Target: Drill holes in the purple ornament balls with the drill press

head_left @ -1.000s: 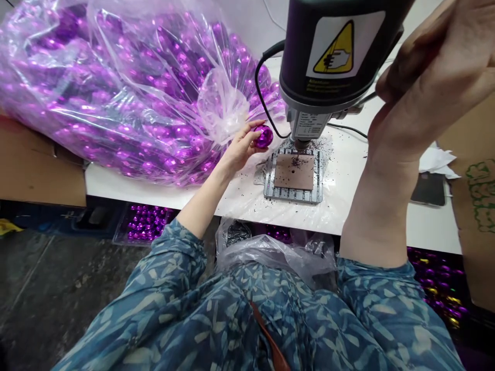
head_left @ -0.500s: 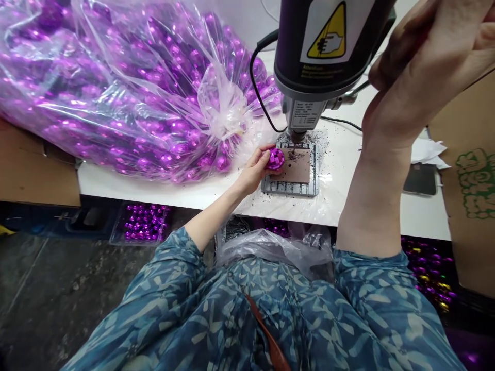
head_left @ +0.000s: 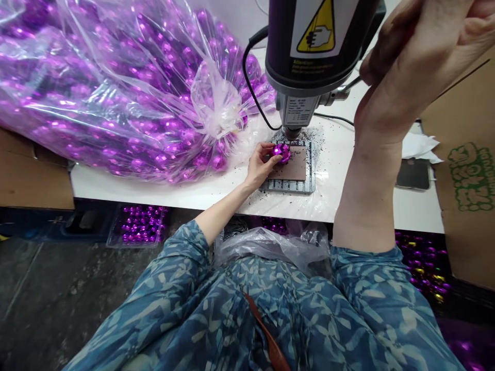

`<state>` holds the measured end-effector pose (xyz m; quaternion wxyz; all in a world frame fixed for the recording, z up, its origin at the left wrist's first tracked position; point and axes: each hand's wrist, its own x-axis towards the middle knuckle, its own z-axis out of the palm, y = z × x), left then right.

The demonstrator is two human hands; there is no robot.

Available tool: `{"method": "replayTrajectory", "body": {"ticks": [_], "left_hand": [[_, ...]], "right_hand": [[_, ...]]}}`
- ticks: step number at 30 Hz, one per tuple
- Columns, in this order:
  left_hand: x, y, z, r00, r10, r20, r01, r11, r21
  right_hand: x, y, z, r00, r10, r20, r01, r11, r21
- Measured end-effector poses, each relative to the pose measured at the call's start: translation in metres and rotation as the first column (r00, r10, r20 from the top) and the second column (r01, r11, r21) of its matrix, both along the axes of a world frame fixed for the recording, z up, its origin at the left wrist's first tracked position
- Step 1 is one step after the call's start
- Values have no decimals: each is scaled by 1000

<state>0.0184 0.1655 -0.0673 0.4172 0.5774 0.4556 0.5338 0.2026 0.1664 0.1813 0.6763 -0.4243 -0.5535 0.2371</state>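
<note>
I see a white table (head_left: 154,188) carrying everything here. A big clear plastic bag (head_left: 116,87) stuffed with shiny purple balls lies across its left half, reaching to the near edge. Right of it stands a drill press (head_left: 317,46), its slotted metal base plate (head_left: 292,178) flat on the tabletop with a brown board (head_left: 296,165) on top. Dark shavings (head_left: 320,139) scatter around the plate. A black cable (head_left: 336,118) runs behind, and a dark phone (head_left: 413,174) lies near crumpled white paper (head_left: 419,147) at the right.

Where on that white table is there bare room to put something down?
A bare strip of white table lies along the near edge, between the bag of purple balls and the drill plate. Another lies right of the plate, before the phone. The rest is crowded.
</note>
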Motion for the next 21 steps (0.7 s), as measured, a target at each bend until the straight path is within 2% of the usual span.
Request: {"method": "replayTrajectory", "body": {"ticks": [8, 17, 21], "left_hand": [[4, -6, 9, 969, 87, -231, -55, 989, 141], [12, -13, 8, 981, -44, -191, 71, 988, 140], [11, -12, 6, 984, -133, -123, 145, 985, 96]], "right_hand": [[-3, -7, 2, 1000, 11, -13, -12, 999, -31], [-2, -4, 0, 999, 28, -34, -29, 999, -37], [-1, -9, -5, 1000, 25, 14, -25, 1000, 14]]}}
